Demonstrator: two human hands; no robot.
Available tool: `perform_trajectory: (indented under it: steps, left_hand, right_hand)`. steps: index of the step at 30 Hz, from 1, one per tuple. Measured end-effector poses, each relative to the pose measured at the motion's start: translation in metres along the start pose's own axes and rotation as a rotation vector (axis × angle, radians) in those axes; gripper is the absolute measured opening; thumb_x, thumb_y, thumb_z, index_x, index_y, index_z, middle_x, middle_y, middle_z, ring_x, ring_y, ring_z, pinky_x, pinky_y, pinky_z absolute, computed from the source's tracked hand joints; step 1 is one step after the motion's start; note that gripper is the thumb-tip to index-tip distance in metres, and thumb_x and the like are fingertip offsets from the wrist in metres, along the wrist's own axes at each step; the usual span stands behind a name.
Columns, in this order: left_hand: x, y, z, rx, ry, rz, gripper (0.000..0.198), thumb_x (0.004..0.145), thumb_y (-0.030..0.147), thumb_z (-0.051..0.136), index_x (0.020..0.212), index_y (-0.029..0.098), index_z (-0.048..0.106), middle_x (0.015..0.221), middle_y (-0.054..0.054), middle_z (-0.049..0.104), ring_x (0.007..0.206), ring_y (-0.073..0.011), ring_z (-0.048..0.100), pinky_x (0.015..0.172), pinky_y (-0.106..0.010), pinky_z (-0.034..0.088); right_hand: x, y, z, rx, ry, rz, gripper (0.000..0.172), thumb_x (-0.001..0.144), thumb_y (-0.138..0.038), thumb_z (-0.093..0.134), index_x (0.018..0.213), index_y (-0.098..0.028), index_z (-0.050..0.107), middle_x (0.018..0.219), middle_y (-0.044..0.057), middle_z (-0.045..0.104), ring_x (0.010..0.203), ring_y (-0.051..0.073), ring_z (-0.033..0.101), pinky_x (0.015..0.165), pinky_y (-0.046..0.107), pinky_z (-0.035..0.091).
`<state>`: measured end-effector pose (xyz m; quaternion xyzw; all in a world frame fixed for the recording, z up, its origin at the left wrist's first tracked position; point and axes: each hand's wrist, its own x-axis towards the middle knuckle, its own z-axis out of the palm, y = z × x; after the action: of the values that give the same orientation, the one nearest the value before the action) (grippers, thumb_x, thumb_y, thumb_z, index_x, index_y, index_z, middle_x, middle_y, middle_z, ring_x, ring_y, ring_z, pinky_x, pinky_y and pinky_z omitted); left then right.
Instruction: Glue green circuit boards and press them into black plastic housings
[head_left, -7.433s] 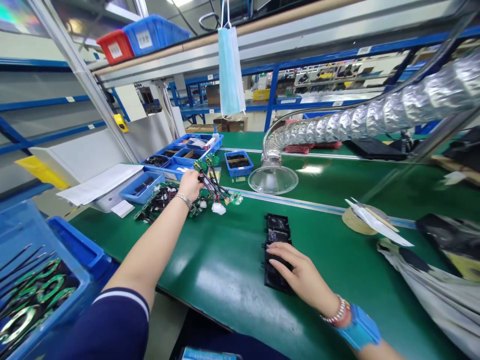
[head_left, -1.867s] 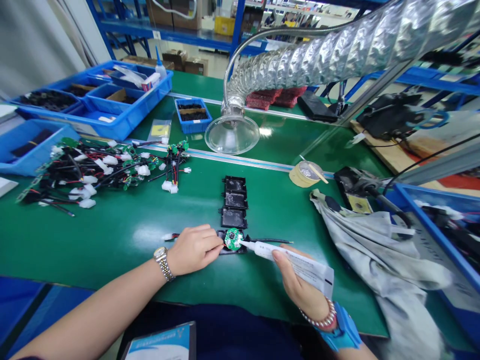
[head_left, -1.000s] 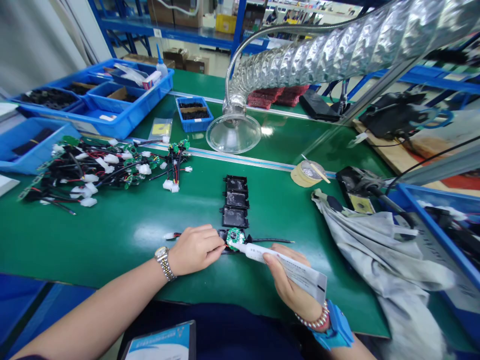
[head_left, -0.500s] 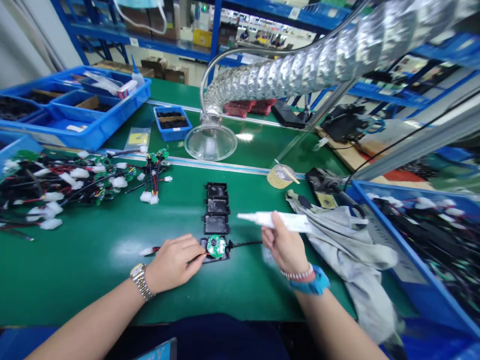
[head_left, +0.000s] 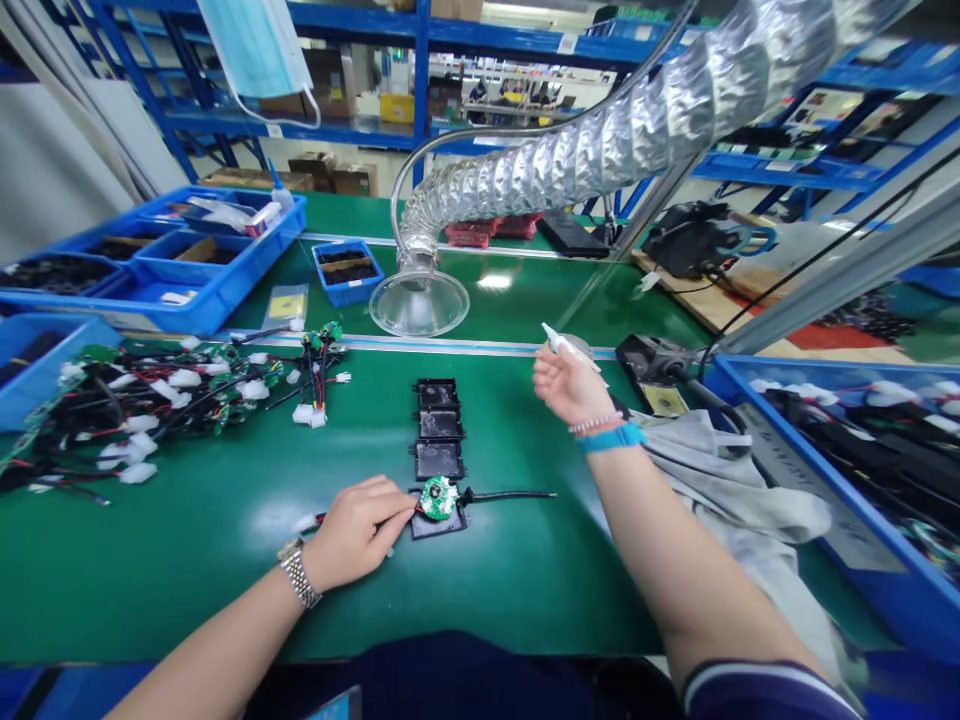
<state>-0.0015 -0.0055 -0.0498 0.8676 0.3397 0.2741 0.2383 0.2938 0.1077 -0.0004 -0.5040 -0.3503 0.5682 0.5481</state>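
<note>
My left hand (head_left: pixel 361 530) is closed, its thumb and forefinger pinching the wires at the left edge of a round green circuit board (head_left: pixel 438 497). White patches show on the board, which sits over an open black plastic case (head_left: pixel 435 527). A black cable (head_left: pixel 514 495) runs out to the right from it. Farther forward, my right hand (head_left: pixel 571 388) has loosely curled fingers around a white tube with a pointed nozzle (head_left: pixel 574 350). The tube's lower part is partly hidden by the hand. Directly behind it, a small cup (head_left: pixel 581 345) is mostly covered.
Several black case halves (head_left: pixel 439 425) stand in a column ahead of the board. Wired boards (head_left: pixel 180 390) are heaped at the left. An extraction hood (head_left: pixel 420 303) hangs over the table. A grey cloth (head_left: pixel 750 490) and a blue bin (head_left: pixel 847 500) are at the right.
My right hand has moved forward, taking the white tube from beside the black cases to the cup. My left hand stays at the circuit board. The camera view has tilted up.
</note>
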Motion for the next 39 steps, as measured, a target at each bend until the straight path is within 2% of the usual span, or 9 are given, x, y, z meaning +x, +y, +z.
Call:
perform_trajectory:
  steps: [2,4,6,8,12,18,25,32,39]
  left_hand:
    - [0.000,0.000,0.000,-0.006,-0.001,-0.006,0.026,0.089,0.023,0.039,0.087,0.016,0.064,0.069,-0.005,0.061,0.064,-0.0141,0.054,0.060,-0.025,0.043]
    - [0.001,0.000,0.001,-0.006,-0.002,-0.008,0.026,0.089,0.023,0.039,0.088,0.016,0.064,0.070,-0.005,0.061,0.065,-0.0142,0.054,0.061,-0.026,0.043]
    - [0.001,0.002,0.002,-0.013,0.002,-0.004,0.025,0.089,0.022,0.040,0.088,0.016,0.064,0.071,-0.006,0.062,0.065,-0.0142,0.054,0.062,-0.026,0.043]
    - [0.000,0.002,0.001,-0.018,0.020,-0.006,0.023,0.088,0.022,0.042,0.092,0.016,0.063,0.075,-0.006,0.063,0.066,-0.0141,0.054,0.062,-0.026,0.043]
    - [-0.001,0.000,-0.004,0.005,0.025,0.020,0.025,0.087,0.020,0.044,0.108,0.017,0.058,0.076,-0.005,0.062,0.067,-0.0137,0.052,0.063,-0.026,0.043]
    - [0.004,-0.003,-0.013,0.326,-0.143,0.119,0.039,0.084,0.008,0.036,0.107,0.030,0.059,0.081,-0.003,0.056,0.072,-0.0141,0.047,0.056,-0.022,0.039]
    - [0.019,-0.003,-0.014,0.563,-0.319,0.101,0.035,0.088,0.013,0.037,0.108,0.034,0.056,0.083,-0.003,0.052,0.074,-0.0159,0.042,0.049,-0.022,0.031]
    - [0.030,0.015,-0.021,0.624,-0.490,0.126,0.028,0.084,0.021,0.045,0.109,0.028,0.056,0.084,-0.006,0.049,0.079,-0.0197,0.043,0.056,-0.028,0.036]
    - [0.021,0.013,-0.018,0.560,-0.470,0.129,0.043,0.077,0.049,0.053,0.111,0.023,0.055,0.101,-0.009,0.048,0.088,-0.0230,0.045,0.064,-0.031,0.041]
  right_hand:
    - [-0.038,0.014,0.010,-0.157,-0.195,-0.020,0.019,0.069,-0.032,0.067,0.075,-0.015,0.060,0.066,0.003,0.061,0.055,0.014,0.056,0.046,0.023,0.044]
    - [-0.074,0.032,0.016,-0.602,-0.543,-0.210,0.024,0.066,-0.028,0.071,0.086,-0.016,0.064,0.085,0.006,0.064,0.078,0.019,0.058,0.069,0.032,0.048]
    - [-0.099,0.049,0.018,-0.925,-0.629,-0.409,0.019,0.074,-0.028,0.064,0.090,-0.017,0.064,0.088,0.007,0.064,0.085,0.021,0.056,0.078,0.035,0.045]
    - [-0.110,0.062,0.017,-1.036,-0.566,-0.515,0.016,0.083,-0.028,0.053,0.087,-0.017,0.065,0.081,0.007,0.064,0.079,0.019,0.057,0.074,0.033,0.045]
    - [-0.109,0.064,0.012,-0.980,-0.545,-0.638,0.023,0.089,-0.029,0.045,0.086,-0.016,0.064,0.076,0.005,0.063,0.070,0.014,0.057,0.066,0.026,0.046]
    - [-0.118,0.053,0.013,-1.104,-0.506,-0.910,0.028,0.092,-0.025,0.037,0.093,-0.014,0.063,0.073,0.006,0.058,0.067,0.014,0.052,0.060,0.026,0.043]
    - [-0.135,0.060,0.022,-1.417,-0.391,-1.057,0.033,0.092,-0.016,0.031,0.088,-0.010,0.062,0.065,0.006,0.053,0.059,0.015,0.043,0.054,0.027,0.036]
    - [-0.136,0.071,0.020,-1.476,-0.415,-1.058,0.030,0.091,-0.013,0.031,0.089,-0.011,0.061,0.069,0.006,0.054,0.062,0.016,0.043,0.059,0.029,0.036]
    - [-0.133,0.066,0.028,-1.514,-0.501,-0.906,0.021,0.086,-0.008,0.039,0.081,-0.013,0.059,0.071,0.005,0.055,0.066,0.016,0.048,0.061,0.026,0.039]
